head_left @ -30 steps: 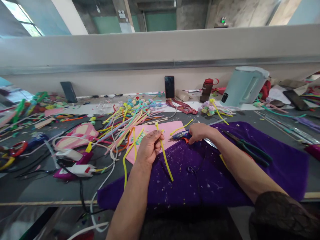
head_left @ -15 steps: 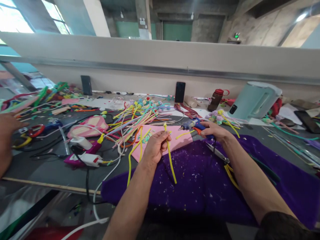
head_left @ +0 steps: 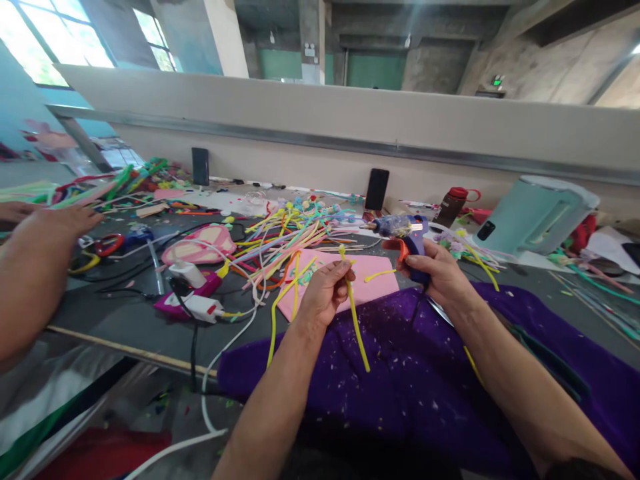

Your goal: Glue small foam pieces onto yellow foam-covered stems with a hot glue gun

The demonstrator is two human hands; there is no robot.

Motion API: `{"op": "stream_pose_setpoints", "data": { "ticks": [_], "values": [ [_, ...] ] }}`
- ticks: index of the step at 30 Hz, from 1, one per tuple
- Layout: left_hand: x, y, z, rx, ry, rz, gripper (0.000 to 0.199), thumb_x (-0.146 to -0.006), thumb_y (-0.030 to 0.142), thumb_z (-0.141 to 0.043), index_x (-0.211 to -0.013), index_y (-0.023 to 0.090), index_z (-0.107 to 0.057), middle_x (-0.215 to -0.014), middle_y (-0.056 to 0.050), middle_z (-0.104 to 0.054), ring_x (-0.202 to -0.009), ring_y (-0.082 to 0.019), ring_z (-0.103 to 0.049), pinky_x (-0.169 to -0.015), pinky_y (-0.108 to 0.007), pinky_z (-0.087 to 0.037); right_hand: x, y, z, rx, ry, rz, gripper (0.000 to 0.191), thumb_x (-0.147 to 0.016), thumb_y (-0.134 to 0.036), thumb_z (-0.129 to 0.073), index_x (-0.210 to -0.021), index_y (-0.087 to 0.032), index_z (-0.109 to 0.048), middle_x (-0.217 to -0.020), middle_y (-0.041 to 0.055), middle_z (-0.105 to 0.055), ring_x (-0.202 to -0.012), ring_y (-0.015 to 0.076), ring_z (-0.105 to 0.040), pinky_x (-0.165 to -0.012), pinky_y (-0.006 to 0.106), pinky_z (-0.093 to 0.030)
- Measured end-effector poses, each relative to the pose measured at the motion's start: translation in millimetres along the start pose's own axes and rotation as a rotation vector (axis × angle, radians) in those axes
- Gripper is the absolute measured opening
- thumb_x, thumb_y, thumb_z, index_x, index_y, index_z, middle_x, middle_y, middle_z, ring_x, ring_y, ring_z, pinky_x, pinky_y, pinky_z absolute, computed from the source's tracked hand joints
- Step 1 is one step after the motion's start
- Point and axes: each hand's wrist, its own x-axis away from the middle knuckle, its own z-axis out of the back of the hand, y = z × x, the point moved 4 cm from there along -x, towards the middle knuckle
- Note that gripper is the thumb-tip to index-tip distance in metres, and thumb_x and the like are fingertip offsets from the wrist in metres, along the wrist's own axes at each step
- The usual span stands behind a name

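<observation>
My left hand [head_left: 327,290] pinches a yellow pipe cleaner [head_left: 359,327]; a small knob shows at its top and its long end hangs down over the purple cloth [head_left: 395,393]. To the right, my right hand [head_left: 440,273] is wrapped round the handle of a blue hot glue gun [head_left: 400,227] with an orange trigger. Its nozzle points left, above and apart from the pipe cleaner. Beneath my left hand lies a pink sheet [head_left: 375,283], with more yellow pipe cleaners on and beside it. Scissors, partly hidden, lie under my right wrist.
Bundles of coloured pipe cleaners [head_left: 305,233] lie behind the pink sheet. A magenta power strip [head_left: 187,300] with white cables is at left, near a co-worker's arm [head_left: 35,280]. A phone [head_left: 377,189], a brown bottle [head_left: 450,207] and a green kettle [head_left: 537,217] stand at the back.
My right hand has lifted the glue gun off the cloth area and turned it more upright. My left hand keeps the pipe cleaner. The view has swung left, and the co-worker's arm reaches further in.
</observation>
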Motion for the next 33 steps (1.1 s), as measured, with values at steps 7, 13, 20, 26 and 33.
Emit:
{"op": "stream_pose_setpoints", "data": {
  "ticks": [7, 13, 20, 26, 33],
  "values": [
    [3.5, 1.3, -3.5, 0.199, -0.136, 0.100, 0.022, -0.064, 0.026, -0.070, -0.072, 0.012, -0.055, -0.055, 0.005, -0.052, -0.033, 0.001, -0.036, -0.027, -0.009, -0.021, 6.8, -3.6, -3.0, 0.103, 0.050, 0.046, 0.021, -0.064, -0.013, -0.063, -0.083, -0.020, -0.061, -0.079, -0.0002, -0.065, -0.064, 0.0108, -0.056, -0.059, 0.022, -0.044],
    [9.3, 6.5, -6.0, 0.314, -0.235, 0.036, 0.017, -0.067, 0.022, -0.067, -0.072, 0.013, -0.054, -0.055, 0.005, -0.050, -0.034, 0.002, -0.034, -0.028, -0.008, -0.026, 11.7, -10.1, -6.8, 0.213, 0.014, 0.070, 0.025, -0.066, -0.019, -0.066, -0.091, -0.021, -0.060, -0.088, 0.0020, -0.066, -0.076, 0.0160, -0.060, -0.069, 0.027, -0.047],
    [12.6, 8.9, -6.2, 0.330, -0.244, 0.006, 0.019, -0.067, 0.025, -0.068, -0.070, 0.014, -0.052, -0.055, 0.005, -0.049, -0.033, 0.001, -0.035, -0.028, -0.008, -0.025, 22.7, -13.1, -11.3, 0.426, 0.006, 0.115, 0.029, -0.074, -0.035, -0.062, -0.097, -0.019, -0.059, -0.089, 0.0052, -0.066, -0.075, 0.0180, -0.059, -0.065, 0.029, -0.047],
    [11.4, 8.1, -3.9, 0.311, -0.221, -0.016, 0.019, -0.066, 0.024, -0.068, -0.072, 0.013, -0.055, -0.054, 0.005, -0.050, -0.033, 0.001, -0.036, -0.029, -0.008, -0.026, 22.9, -13.1, -11.1, 0.558, 0.039, 0.156, 0.030, -0.075, -0.036, -0.061, -0.100, -0.019, -0.059, -0.092, 0.0043, -0.063, -0.081, 0.0194, -0.059, -0.072, 0.029, -0.045],
    [11.9, 8.3, -3.9, 0.272, -0.207, -0.020, 0.021, -0.065, 0.025, -0.069, -0.070, 0.012, -0.054, -0.054, 0.004, -0.051, -0.034, 0.001, -0.036, -0.029, -0.008, -0.026, 20.1, -11.9, -11.0, 0.637, 0.042, 0.185, 0.034, -0.076, -0.038, -0.058, -0.102, -0.018, -0.057, -0.091, 0.0052, -0.061, -0.081, 0.0201, -0.057, -0.071, 0.030, -0.045]
  ]
}}
